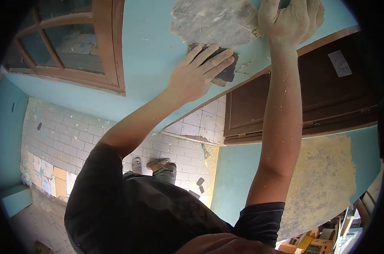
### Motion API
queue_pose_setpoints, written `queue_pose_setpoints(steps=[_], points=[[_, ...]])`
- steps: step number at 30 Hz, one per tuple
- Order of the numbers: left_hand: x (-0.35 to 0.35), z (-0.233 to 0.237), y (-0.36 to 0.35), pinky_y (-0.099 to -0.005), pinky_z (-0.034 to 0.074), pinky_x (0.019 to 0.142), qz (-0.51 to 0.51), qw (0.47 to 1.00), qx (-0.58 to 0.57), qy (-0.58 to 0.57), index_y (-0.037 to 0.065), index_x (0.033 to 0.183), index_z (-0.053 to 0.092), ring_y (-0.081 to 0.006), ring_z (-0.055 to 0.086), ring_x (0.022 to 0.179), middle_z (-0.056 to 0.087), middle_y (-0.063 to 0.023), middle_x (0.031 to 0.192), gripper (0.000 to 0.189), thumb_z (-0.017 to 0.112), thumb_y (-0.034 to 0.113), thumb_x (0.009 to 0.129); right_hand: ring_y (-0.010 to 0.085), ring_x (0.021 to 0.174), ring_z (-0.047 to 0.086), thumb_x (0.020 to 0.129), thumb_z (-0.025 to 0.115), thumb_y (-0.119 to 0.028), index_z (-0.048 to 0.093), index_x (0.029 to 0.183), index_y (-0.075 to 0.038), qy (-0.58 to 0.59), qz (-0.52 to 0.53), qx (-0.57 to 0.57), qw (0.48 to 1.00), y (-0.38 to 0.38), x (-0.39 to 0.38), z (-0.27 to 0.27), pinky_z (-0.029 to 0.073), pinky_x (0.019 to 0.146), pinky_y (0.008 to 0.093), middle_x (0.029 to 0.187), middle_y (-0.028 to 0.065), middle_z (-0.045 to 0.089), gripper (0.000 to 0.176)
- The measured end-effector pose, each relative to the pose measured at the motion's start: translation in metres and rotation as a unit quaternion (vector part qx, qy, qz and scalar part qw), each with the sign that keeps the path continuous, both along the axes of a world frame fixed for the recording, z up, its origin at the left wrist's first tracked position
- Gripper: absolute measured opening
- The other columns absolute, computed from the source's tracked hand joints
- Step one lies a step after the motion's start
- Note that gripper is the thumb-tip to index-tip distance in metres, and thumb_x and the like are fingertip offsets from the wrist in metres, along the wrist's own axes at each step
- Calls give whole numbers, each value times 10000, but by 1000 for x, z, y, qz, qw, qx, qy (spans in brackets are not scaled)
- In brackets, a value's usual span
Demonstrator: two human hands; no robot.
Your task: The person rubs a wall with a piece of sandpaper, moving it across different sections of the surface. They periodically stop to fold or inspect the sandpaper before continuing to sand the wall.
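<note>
My left hand (196, 70) lies flat over a dark sheet of sandpaper (229, 70), pressing it to the light-blue wall (147, 40). Its fingers are slightly apart. Just above is a rough grey patch (213, 21) with ragged edges where the paint is gone. At the top edge of the view, my right hand (291, 21) leans against the wall to the right of that patch. A gap shows between its thumb and fingers, and its fingertips are cut off by the frame. Pale dust coats both hands and forearms.
A brown-framed window (109, 51) is on the left and a dark brown door (302, 84) on the right. Small dark scraps (200, 182) and a scraper-like tool (206, 151) lie on the tiled floor (84, 137). Wooden clutter (314, 243) stands at lower right.
</note>
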State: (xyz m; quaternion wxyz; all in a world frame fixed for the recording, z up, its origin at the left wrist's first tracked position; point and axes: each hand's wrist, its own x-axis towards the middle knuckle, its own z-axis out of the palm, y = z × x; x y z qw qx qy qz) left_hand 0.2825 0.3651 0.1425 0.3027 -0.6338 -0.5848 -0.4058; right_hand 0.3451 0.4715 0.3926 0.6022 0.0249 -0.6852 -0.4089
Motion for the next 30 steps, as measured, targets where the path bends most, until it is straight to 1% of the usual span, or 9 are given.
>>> queue_pose_setpoints(steps=[5, 11, 17, 21, 23, 25, 26, 28, 30], points=[[0, 59, 22, -472, 297, 1237, 22, 997, 70, 26, 223, 1575, 478, -257, 395, 1480, 391, 54, 1663, 766, 707, 171, 846, 373, 1303, 570, 981, 640, -337, 694, 1258, -31, -8, 2, -2, 1000, 3, 1, 0, 395, 1110, 499, 1397, 212, 610, 416], [-9, -30, -11, -444, 297, 1255, 32, 999, -41, -6, 248, 1578, 464, -228, 400, 1479, 393, 82, 1653, 739, 672, 158, 874, 384, 1323, 557, 944, 663, -317, 692, 1261, -23, -24, 27, -7, 999, 2, 10, -20, 395, 1112, 499, 1392, 218, 617, 433], [-2, 90, 29, -475, 289, 1256, 64, 987, 136, -55, 199, 1544, 504, -252, 369, 1507, 402, 43, 1647, 747, 680, 118, 822, 406, 1328, 557, 933, 683, -347, 706, 1228, -11, -41, 27, -28, 998, 2, 10, -22, 407, 1122, 498, 1414, 231, 602, 448], [-5, 63, -6, -468, 289, 1255, 62, 994, 89, 7, 161, 1470, 587, -286, 391, 1495, 491, 0, 1582, 642, 682, 127, 835, 427, 1463, 432, 982, 621, -376, 649, 1336, 7, -112, 95, -204, 968, -38, 40, -29, 299, 1229, 509, 1534, 249, 507, 523], [-16, 42, -32, -433, 465, 1126, -85, 990, 62, -94, 113, 1337, 674, -277, 611, 1297, 671, -81, 1355, 412, 676, 164, 928, 283, 1277, 621, 1084, 506, -469, 594, 1419, -18, -78, 330, -517, 786, -64, 53, -51, 459, 1124, 466, 1351, 172, 666, 569], [-20, 41, -62, -365, 600, 863, -260, 791, -121, -541, 43, 1240, 692, -209, 740, 952, 754, -105, 1070, 307, 654, 258, 1025, 279, 1273, 619, 1104, 499, -342, 477, 1484, 57, -54, 356, -617, 700, -83, 71, -91, 455, 1141, 444, 1341, 210, 660, 551], [-20, 45, -69, -365, 600, 863, -260, 793, -125, -536, 43, 1240, 692, -209, 740, 952, 754, -105, 1070, 307, 654, 258, 1025, 277, 1273, 618, 1098, 520, -338, 445, 1514, 42, -53, 336, -664, 666, -92, 76, -116, 454, 1140, 434, 1356, 206, 650, 569], [-18, 56, -82, -298, 592, 663, -364, 594, -95, -711, -1, 1154, 703, -109, 697, 735, 743, -63, 928, 360, 642, 339, 1055, 189, 1239, 601, 1044, 658, -297, 442, 1516, 28, -24, 422, -753, 504, -103, 72, -166, 434, 1107, 345, 1314, 131, 656, 612], [-13, 61, -90, -293, 589, 671, -381, 573, -122, -715, -11, 1139, 706, -106, 690, 739, 740, -66, 928, 369, 652, 343, 1049, 198, 1253, 592, 1030, 682, -270, 440, 1516, 9, -44, 479, -818, 315, -115, 70, -192, 447, 1094, 346, 1389, 131, 604, 611]])
